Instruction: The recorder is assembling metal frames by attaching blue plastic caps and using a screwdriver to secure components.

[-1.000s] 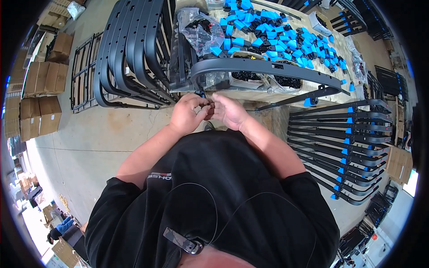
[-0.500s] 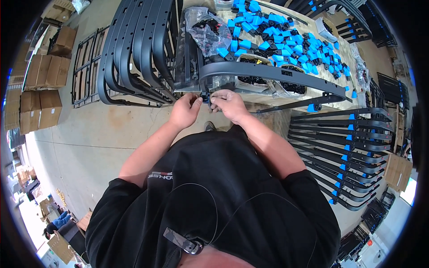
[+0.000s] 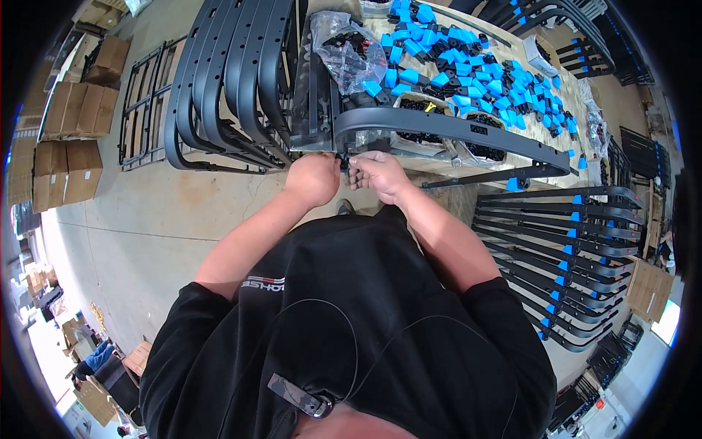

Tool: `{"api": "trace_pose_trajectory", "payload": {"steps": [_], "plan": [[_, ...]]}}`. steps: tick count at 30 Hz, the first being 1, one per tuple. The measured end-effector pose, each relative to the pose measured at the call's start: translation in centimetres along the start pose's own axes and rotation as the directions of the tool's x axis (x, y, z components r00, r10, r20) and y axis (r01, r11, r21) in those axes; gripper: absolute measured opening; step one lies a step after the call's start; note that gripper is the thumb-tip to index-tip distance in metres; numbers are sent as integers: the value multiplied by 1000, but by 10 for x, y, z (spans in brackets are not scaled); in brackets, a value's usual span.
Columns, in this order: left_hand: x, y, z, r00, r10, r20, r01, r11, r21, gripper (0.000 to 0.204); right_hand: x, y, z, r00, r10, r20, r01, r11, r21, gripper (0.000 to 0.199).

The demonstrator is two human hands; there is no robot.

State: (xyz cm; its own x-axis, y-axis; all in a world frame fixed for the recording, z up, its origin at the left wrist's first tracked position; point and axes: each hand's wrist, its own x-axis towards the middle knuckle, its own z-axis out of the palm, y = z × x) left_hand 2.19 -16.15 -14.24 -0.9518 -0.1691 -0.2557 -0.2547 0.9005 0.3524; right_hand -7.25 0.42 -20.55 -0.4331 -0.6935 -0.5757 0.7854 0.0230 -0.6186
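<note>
The workbench point(image 3: 508, 51) fills the top of the view, slightly farther right than half a second ago. A stack of black frames point(image 3: 252, 66) stands at its left, and more black bars point(image 3: 618, 230) lie stacked at the lower right, blue pieces among them. The curved black bar point(image 3: 453, 126) spans the bench's near edge, its left end coming down by the hands. Behind it lie a heap of blue and black parts point(image 3: 468, 73) and a clear plastic bag point(image 3: 351, 62).

The left hand point(image 3: 314, 178) now shows its back, where earlier its thumb showed; I cannot tell how its fingers are set. The right hand point(image 3: 380, 175) keeps its thumb and index finger close together, other fingers loosely curled. Between the hands, at the bar's left end, sits a small dark piece point(image 3: 344, 162), probably a fitting, though shadow blurs it.
</note>
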Motion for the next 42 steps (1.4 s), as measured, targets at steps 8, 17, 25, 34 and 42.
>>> {"api": "trace_pose_trajectory", "payload": {"steps": [8, 17, 25, 34, 42], "plan": [[2, -1, -4, 997, -12, 79, 9, 999, 35, 34, 0, 9, 10, 987, -137, -86, 135, 990, -29, 17], [2, 6, -11, 992, -43, 119, 38, 998, 44, 36, 1, 3, 7, 990, -134, -33, 127, 979, -160, 19], [4, 4, -13, 991, -25, 132, 18, 998, 55, 36, -4, -14, 18, 989, 82, -124, -111, 963, -247, 33], [3, 1, -8, 996, 4, 91, -8, 999, 39, 35, 6, 6, 12, 986, -161, -51, 134, 929, -344, 20], [3, 0, -6, 996, 1, 91, -4, 999, 35, 35, 7, 8, 1, 944, -330, -22, 304, 890, -340, 23]]}}
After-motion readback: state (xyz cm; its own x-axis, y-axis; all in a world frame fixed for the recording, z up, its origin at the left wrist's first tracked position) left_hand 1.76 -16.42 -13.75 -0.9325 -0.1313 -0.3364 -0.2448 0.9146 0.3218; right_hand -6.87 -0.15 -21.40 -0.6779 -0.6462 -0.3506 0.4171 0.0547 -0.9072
